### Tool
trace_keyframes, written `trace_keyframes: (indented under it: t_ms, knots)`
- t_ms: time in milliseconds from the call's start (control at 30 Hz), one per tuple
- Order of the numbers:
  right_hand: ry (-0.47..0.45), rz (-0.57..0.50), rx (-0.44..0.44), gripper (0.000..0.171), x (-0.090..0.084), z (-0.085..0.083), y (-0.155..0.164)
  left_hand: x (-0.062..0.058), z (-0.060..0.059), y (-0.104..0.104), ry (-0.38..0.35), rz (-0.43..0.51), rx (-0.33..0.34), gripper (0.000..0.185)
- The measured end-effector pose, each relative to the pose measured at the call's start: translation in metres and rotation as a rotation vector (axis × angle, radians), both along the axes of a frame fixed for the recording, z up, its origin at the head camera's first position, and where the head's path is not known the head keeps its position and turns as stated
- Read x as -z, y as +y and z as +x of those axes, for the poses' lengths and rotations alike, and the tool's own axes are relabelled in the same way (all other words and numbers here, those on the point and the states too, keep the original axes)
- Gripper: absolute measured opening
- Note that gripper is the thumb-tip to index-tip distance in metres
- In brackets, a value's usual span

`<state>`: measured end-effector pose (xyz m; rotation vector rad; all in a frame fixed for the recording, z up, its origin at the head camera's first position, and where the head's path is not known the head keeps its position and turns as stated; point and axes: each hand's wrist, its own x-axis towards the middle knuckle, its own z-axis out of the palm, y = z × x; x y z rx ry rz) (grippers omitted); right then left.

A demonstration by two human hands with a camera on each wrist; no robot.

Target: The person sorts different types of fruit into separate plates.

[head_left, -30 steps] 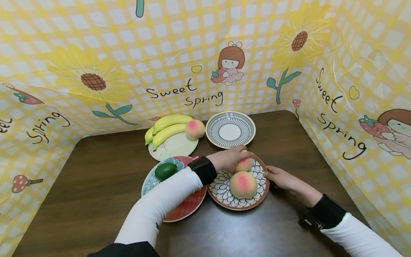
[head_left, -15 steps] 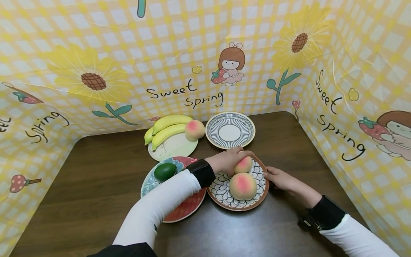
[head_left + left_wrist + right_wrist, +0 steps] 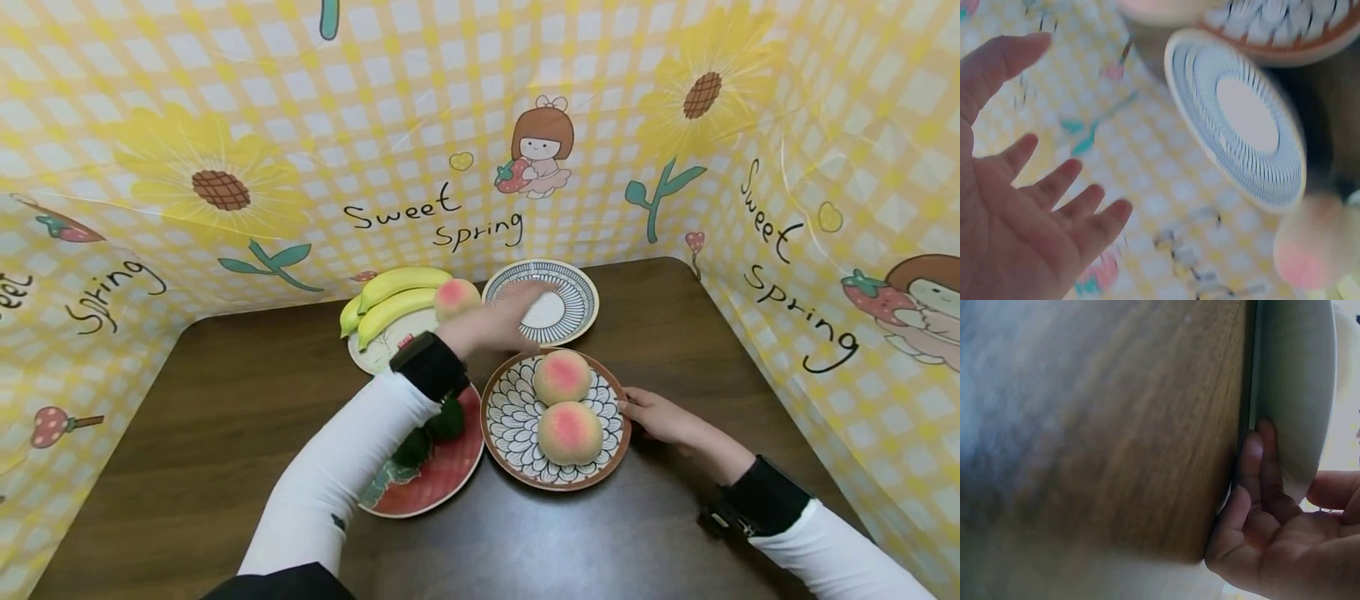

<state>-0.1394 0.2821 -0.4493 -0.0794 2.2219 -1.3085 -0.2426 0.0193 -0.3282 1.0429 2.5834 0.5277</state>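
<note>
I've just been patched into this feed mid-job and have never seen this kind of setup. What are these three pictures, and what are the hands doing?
No machine here: a person works with two bare hands and wears three cameras. The wide picture comes from the head, looking down on a dark brown wooden table. The other two come from the wrists.

The left hand is open and holds nothing; its wrist view shows spread fingers near the empty blue-striped round plate. The right hand rests its fingers against the rim of the brown-rimmed petal-patterned plate, which carries two pink-yellow peaches.

Also on the table: a pale plate with yellow bananas and a third peach, and a red plate with dark green fruit, partly hidden by the left arm.
</note>
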Motion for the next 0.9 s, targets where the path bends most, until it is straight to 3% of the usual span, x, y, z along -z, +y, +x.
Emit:
trace_keyframes:
  t_ms: [67,167,400,567,800,900]
  knots:
    - [0.006,0.001,0.000,0.049,0.001,-0.001,0.001,-0.009,-0.012,-0.009,0.035,0.036,-0.073,0.092]
    - [0.011,-0.001,-0.003,0.049,0.001,-0.001,0.002,-0.011,-0.033,-0.024,0.062,0.063,-0.193,0.095]
    - [0.022,0.001,0.000,0.049,0.002,-0.002,0.003,0.008,-0.072,-0.054,0.015,0.040,-0.421,0.097]
    - [0.037,-0.008,0.007,0.048,0.003,-0.002,0.003,0.027,-0.087,-0.067,-0.037,-0.012,-0.471,0.099]
    - [0.040,0.002,0.020,0.048,0.005,-0.002,0.004,0.061,-0.103,-0.071,-0.040,-0.115,-0.517,0.100]
    - [0.032,0.018,0.029,0.048,0.005,-0.003,0.004,0.072,-0.104,-0.068,-0.031,-0.142,-0.540,0.097]
